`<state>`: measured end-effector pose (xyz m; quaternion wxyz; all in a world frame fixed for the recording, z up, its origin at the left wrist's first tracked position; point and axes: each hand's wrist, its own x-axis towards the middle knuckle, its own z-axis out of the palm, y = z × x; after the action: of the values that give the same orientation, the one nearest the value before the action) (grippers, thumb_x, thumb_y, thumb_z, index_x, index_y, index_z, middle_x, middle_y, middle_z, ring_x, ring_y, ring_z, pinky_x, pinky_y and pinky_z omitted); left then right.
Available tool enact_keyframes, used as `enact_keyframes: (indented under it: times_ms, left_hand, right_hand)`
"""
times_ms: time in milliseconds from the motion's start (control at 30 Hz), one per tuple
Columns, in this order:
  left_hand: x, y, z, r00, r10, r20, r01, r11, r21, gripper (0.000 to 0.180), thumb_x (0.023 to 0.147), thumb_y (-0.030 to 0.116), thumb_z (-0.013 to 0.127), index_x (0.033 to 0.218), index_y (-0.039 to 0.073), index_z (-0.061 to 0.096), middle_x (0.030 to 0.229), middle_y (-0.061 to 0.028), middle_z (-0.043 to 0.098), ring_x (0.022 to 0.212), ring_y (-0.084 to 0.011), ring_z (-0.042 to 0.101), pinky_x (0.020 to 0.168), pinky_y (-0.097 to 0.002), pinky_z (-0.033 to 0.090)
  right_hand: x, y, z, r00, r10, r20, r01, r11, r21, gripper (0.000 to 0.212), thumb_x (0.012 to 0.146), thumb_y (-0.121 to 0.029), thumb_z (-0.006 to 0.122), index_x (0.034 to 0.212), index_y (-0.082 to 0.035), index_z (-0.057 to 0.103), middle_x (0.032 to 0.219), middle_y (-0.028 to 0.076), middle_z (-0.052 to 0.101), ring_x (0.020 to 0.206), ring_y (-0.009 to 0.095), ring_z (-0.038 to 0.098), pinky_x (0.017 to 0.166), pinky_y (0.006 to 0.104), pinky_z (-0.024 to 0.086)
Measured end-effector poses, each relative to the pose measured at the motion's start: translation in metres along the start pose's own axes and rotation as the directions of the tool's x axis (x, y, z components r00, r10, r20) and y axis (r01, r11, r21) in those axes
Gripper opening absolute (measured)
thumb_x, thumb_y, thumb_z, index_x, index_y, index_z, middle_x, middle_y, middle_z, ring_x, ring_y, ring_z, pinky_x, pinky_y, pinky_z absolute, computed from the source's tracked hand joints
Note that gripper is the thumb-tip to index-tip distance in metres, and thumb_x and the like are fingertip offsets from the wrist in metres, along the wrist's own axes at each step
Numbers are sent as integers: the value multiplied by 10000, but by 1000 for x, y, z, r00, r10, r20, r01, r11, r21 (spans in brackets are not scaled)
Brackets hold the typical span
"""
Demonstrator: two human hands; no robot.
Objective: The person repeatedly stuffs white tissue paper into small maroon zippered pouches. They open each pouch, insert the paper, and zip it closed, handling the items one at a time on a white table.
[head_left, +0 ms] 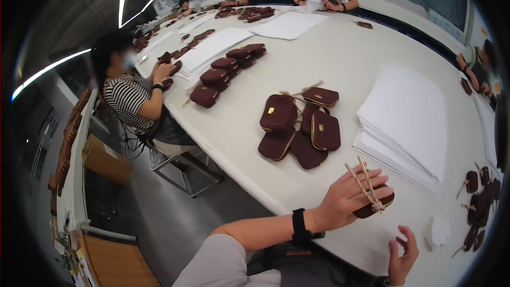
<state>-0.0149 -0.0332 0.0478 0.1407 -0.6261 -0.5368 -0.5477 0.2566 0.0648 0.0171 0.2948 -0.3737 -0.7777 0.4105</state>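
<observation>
My left hand (342, 197) is closed on a small maroon zip pouch (387, 200) above the near edge of the table. A light braided cord loop (366, 183), knotted at the pouch, stands up across the backs of the fingers. Part of the pouch is hidden behind the hand. Lower and to the right, my right hand (402, 258) holds nothing, its fingers apart and bent. Beyond the left hand lies a heap of similar maroon pouches (325, 131) with gold zips and small gold plates.
A stack of white sheets (406, 122) lies right of the heap. A crumpled white piece (438, 232) and more maroon pouches (479, 204) are at the right edge. Pouches in rows (214, 77) lie farther left. A person in a striped top (127, 101) works at the left; others sit farther around the table.
</observation>
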Motion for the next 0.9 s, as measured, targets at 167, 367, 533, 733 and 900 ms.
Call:
enact_keyframes:
  times_ms: [167, 367, 533, 733, 900]
  left_hand:
    - [-35, -10, 10, 689, -235, 686, 22, 952, 304, 1015, 764, 486, 821, 1591, 133, 351, 1639, -176, 316, 1531, -426, 215, 1178, -702, 121]
    - [-5, -48, -5, 723, -355, 593, 265, 935, 237, 1003, 661, 368, 929, 1502, 67, 474, 1547, -161, 459, 1409, -401, 438, 1105, -469, 412]
    - [-7, -42, -5, 635, -435, 639, 446, 881, 157, 884, 615, 262, 966, 1389, 76, 582, 1355, -117, 532, 1198, -307, 587, 962, -387, 539]
    - [-31, -14, 3, 693, -487, 532, 572, 821, 8, 868, 582, 232, 992, 1346, 91, 605, 1322, -97, 522, 1153, -247, 601, 917, -357, 565]
    - [-43, -14, 1, 681, -519, 516, 627, 777, -46, 819, 622, 193, 972, 1351, 101, 609, 1391, -100, 525, 1180, -251, 606, 928, -360, 559]
  right_hand:
    - [19, 8, -68, 953, -225, -204, 102, 870, -483, 435, 856, -75, 729, 1271, -4, 621, 1361, 180, 598, 1303, 357, 533, 1101, 442, 411]
    - [12, 49, -127, 966, -152, -207, -45, 693, -719, 620, 863, -271, 779, 1407, -79, 552, 1533, 216, 421, 1410, 412, 408, 1160, 464, 351]
    - [16, 59, -114, 990, 53, -130, -124, 762, -636, 768, 841, -381, 802, 1487, -125, 475, 1593, 253, 322, 1444, 445, 352, 1167, 497, 346]
    - [58, 60, -115, 999, 30, 21, -7, 714, -700, 800, 824, -363, 814, 1501, -157, 443, 1575, 274, 328, 1393, 480, 383, 1131, 506, 393]
    - [65, 58, -111, 996, 91, -7, -71, 723, -687, 810, 798, -317, 823, 1503, -197, 442, 1549, 273, 359, 1340, 500, 412, 1121, 524, 394]
